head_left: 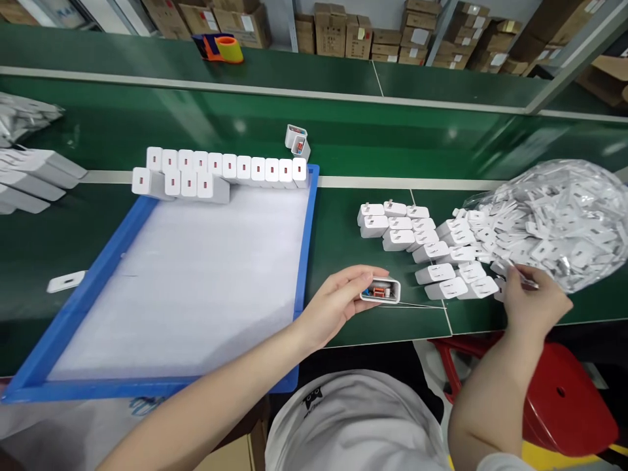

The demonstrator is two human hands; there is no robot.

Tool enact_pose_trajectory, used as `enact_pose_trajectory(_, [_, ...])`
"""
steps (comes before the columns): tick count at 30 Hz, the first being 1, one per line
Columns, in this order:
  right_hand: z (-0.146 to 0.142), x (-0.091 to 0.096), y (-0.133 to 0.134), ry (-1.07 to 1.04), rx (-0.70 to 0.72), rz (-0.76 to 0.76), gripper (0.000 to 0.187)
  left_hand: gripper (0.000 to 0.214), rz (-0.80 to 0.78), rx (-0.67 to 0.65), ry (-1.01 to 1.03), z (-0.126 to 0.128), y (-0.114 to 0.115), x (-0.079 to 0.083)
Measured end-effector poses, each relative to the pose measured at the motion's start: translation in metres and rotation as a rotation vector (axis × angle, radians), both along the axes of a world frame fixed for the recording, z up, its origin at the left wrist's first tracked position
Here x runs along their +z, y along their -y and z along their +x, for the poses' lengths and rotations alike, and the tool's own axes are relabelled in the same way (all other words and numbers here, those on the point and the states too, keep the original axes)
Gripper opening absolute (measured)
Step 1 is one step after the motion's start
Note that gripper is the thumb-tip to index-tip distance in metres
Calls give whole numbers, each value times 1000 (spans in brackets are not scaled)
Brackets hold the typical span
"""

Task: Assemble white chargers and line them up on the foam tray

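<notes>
My left hand (341,297) is closed on an open white charger body (381,290) whose inner parts show, held just above the green table near its front edge. My right hand (532,301) pinches a small white cover piece (524,280) at the mouth of a clear plastic bag (554,219) full of such pieces. Between the hands lies a cluster of white charger bodies (422,245). A blue-rimmed tray (307,235) with a white sheet holds rows of finished chargers (220,171) along its far edge.
Two open charger bodies (297,139) sit behind the tray's far right corner. A loose white cover (66,281) lies left of the tray, white boxes (34,176) at far left. An orange and blue tape dispenser (220,48) and cardboard cartons stand beyond. A red stool (564,392) is below right.
</notes>
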State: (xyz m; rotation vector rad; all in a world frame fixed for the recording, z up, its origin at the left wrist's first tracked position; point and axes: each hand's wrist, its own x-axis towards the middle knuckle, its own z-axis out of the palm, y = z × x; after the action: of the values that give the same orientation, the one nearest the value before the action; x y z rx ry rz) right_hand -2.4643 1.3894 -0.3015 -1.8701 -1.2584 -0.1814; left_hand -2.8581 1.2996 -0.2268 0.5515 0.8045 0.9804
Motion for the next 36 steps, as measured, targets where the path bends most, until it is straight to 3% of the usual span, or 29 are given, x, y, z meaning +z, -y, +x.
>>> enact_pose_trajectory(3, [-11, 14, -1, -33, -41, 93, 6, 34, 2, 15, -6, 0, 1, -1])
enact_pose_trajectory(6, [-46, 33, 11, -117, 9, 217, 23, 34, 3, 18, -2, 0, 1, -2])
enact_pose_trajectory(7, [-65, 42, 19, -171, 83, 245, 29, 35, 3, 16, 2, 0, 1, -2])
enact_pose_trajectory(9, [-107, 59, 38, -379, 383, 311, 28, 35, 8, 16, 12, 0, 1, -3])
enact_pose_trajectory(11, [-148, 74, 57, -506, 749, 146, 24, 36, 11, 24, 20, 1, 1, -3])
enact_pose_trajectory(14, [-190, 87, 75, -565, 1003, 4, 25, 36, 11, 41, 31, 2, 1, -4])
enact_pose_trajectory(22, [-210, 86, 83, -436, 1100, -97, 45, 34, 18, 90, 23, 4, 3, -3])
enact_pose_trajectory(30, [-206, 89, 81, -96, 1076, -18, 49, 36, 69, 76, -25, 3, 5, -1])
enact_pose_trajectory(36, [-206, 90, 81, -37, 1105, -7, 53, 38, 198, 62, -174, 4, 6, 1])
